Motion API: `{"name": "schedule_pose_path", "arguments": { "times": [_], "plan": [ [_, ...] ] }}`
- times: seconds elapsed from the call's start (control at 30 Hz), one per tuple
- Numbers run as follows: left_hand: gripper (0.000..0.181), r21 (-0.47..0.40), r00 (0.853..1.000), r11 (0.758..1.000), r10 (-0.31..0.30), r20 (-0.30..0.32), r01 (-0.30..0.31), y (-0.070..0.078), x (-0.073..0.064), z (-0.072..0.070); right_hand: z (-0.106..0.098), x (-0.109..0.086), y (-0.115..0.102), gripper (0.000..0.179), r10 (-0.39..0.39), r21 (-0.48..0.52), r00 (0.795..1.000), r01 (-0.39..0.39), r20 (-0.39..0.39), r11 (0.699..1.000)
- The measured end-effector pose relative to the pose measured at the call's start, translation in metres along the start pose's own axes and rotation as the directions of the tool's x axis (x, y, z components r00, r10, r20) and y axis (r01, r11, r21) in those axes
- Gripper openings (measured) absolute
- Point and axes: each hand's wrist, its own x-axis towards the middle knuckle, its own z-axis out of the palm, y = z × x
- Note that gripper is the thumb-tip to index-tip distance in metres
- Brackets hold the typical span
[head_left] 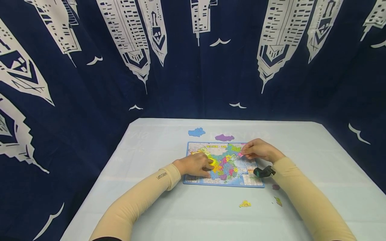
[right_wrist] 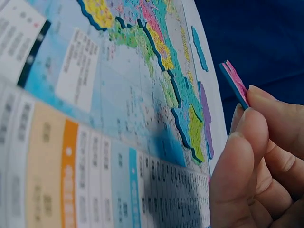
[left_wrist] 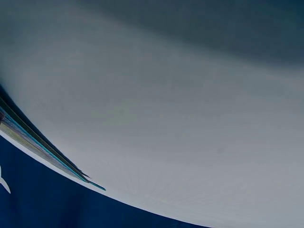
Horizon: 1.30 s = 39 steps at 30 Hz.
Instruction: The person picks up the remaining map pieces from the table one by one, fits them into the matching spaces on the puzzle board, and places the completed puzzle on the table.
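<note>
A map puzzle board (head_left: 223,185) with a blue border and many coloured pieces set in it lies flat on the table. My right hand (head_left: 260,149) is over its upper right part, pinching a small pink puzzle piece (right_wrist: 236,80) between thumb and fingertips. In the right wrist view the piece is tilted, its dark blue edge facing the board. My left hand (head_left: 196,164) rests on the left part of the map, fingers bent down against it and covering some pieces. The left wrist view catches only the board's edge (left_wrist: 52,154), without the hand.
Beyond the board lie a blue piece (head_left: 196,132) and a purple piece (head_left: 224,137). On the near side are a yellow piece (head_left: 245,204), a green piece (head_left: 278,201) and a dull purple piece (head_left: 275,187) beside the right forearm. A dark patterned curtain (head_left: 193,83) hangs behind the white table (head_left: 156,211).
</note>
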Motion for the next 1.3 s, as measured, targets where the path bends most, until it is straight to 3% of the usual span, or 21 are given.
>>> {"name": "schedule_pose_path", "arguments": {
  "times": [0.6,1.3],
  "plan": [
    [0.043,-0.008,1.0,1.0,-0.012,0.007,0.012,0.0,0.003,0.001,0.012,0.015,0.002,0.017,0.006,0.032,1.0,-0.005,-0.024,0.999],
    [0.043,-0.023,1.0,1.0,-0.013,-0.004,0.013,-0.002,0.002,0.002,0.024,0.025,-0.007,0.019,0.045,-0.048,0.995,-0.049,-0.092,0.998]
  ]
}}
